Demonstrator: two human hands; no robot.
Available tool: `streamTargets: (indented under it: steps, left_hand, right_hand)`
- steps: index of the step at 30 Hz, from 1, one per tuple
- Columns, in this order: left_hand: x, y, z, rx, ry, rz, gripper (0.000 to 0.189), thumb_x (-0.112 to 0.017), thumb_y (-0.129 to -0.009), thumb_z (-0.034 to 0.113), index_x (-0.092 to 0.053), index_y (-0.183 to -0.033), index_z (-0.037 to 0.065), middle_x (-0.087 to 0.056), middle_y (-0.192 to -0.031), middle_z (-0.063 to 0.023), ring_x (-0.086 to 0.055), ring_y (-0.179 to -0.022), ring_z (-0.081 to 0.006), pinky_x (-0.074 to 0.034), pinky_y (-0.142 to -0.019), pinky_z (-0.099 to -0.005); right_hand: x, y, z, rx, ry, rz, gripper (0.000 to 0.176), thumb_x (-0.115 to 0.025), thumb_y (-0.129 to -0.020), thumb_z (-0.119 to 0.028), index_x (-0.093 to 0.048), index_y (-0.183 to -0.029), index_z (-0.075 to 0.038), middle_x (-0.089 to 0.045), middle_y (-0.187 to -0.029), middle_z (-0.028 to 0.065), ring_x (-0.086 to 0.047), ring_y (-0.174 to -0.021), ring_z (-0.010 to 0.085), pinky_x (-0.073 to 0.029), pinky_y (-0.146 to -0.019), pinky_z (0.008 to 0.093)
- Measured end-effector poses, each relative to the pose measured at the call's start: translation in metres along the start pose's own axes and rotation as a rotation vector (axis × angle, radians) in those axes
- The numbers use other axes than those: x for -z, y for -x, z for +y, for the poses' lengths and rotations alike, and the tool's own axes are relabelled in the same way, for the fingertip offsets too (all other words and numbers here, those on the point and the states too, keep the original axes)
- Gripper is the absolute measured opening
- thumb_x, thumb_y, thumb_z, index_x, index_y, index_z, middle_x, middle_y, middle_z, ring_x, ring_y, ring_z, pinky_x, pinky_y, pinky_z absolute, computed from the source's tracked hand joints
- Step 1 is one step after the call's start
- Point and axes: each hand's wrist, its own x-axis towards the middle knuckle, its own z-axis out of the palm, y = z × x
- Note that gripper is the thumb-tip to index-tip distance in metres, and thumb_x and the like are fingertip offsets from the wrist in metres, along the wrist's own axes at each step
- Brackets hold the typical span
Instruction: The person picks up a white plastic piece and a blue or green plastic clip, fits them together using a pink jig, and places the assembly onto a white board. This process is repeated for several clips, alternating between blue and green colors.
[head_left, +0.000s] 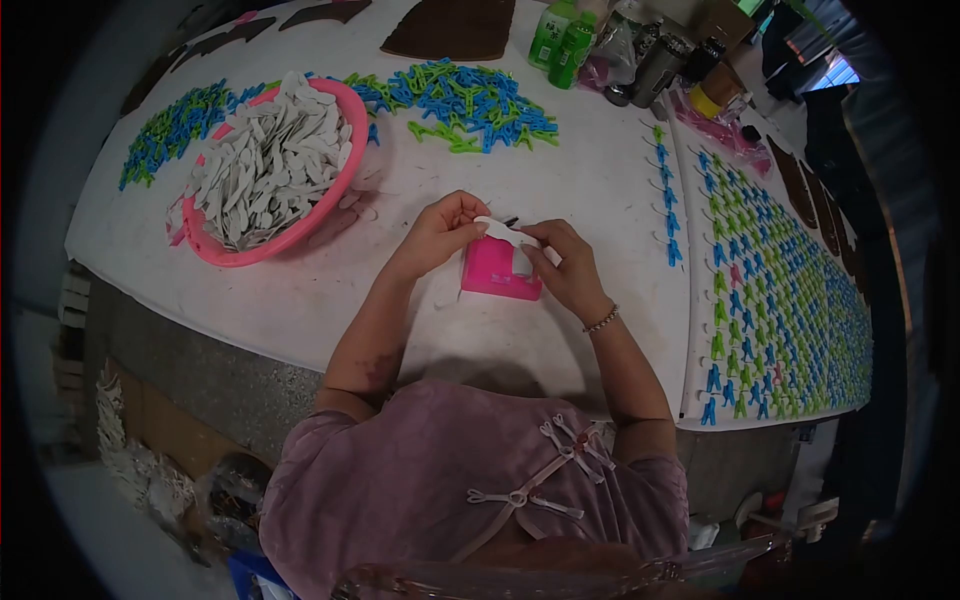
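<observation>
My left hand point(446, 232) pinches the left end of a small white strip-like piece point(508, 234). Its right end sits between the thumb and fingers of my right hand point(564, 266), which has a beaded bracelet at the wrist. The strip is held over a bright pink box-shaped holder point(500, 283) on the table, overlapping its upper part. A dark tip shows just behind the strip. To the left, a pink plastic basin point(240, 258) is heaped with flat white pieces point(275, 160) of a similar look.
Blue and green plastic clips point(470, 98) lie piled along the back of the white table point(420, 330). More clips stand in a column point(667, 200) and in dense rows on a right-hand board point(770, 300). Green bottles point(572, 52) and dark containers point(662, 65) stand behind.
</observation>
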Motion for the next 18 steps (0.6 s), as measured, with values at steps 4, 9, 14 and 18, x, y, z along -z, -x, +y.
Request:
streamTargets:
  steps: [4,9,14,18]
  left_hand:
    - [-0.007,-0.001,-0.006,-0.094,-0.019,0.051,0.014,-0.061,-0.089,0.003,-0.061,-0.104,0.002,-0.061,-0.091,-0.0006,-0.057,-0.083,-0.0055,-0.046,-0.073,-0.0200]
    - [-0.023,-0.004,-0.003,-0.339,-0.318,0.143,0.012,-0.063,-0.087,0.002,-0.067,-0.098,0.003,-0.062,-0.091,-0.0033,-0.058,-0.084,-0.0091,-0.047,-0.072,-0.0228]
    - [-0.023,-0.003,0.005,-0.469,-0.551,0.135,0.012,-0.064,-0.084,-0.001,-0.066,-0.096,0.001,-0.063,-0.091,-0.0084,-0.060,-0.086,-0.0165,-0.048,-0.076,-0.0267]
    - [-0.022,-0.001,0.007,-0.452,-0.605,0.128,0.013,-0.066,-0.082,0.000,-0.066,-0.095,0.002,-0.063,-0.089,-0.0085,-0.061,-0.084,-0.0182,-0.048,-0.075,-0.0282]
  right_hand:
    - [0.003,0.006,-0.005,-0.251,-0.226,-0.015,0.016,-0.064,-0.084,-0.001,-0.066,-0.099,-0.001,-0.063,-0.087,0.0078,-0.061,-0.080,0.0162,-0.050,-0.072,0.0296]
    - [-0.007,0.012,0.019,0.056,0.049,0.090,0.017,-0.065,-0.080,-0.001,-0.065,-0.097,-0.005,-0.063,-0.089,0.0089,-0.060,-0.079,0.0244,-0.050,-0.066,0.0338]
    - [-0.015,0.012,0.015,0.056,0.089,0.127,0.016,-0.066,-0.078,-0.002,-0.065,-0.094,-0.006,-0.064,-0.083,0.0081,-0.058,-0.079,0.0273,-0.049,-0.067,0.0372]
    - [-0.022,0.014,0.025,0.124,0.130,0.143,0.015,-0.066,-0.079,-0.002,-0.066,-0.093,-0.006,-0.064,-0.084,0.0072,-0.058,-0.080,0.0255,-0.049,-0.068,0.0356]
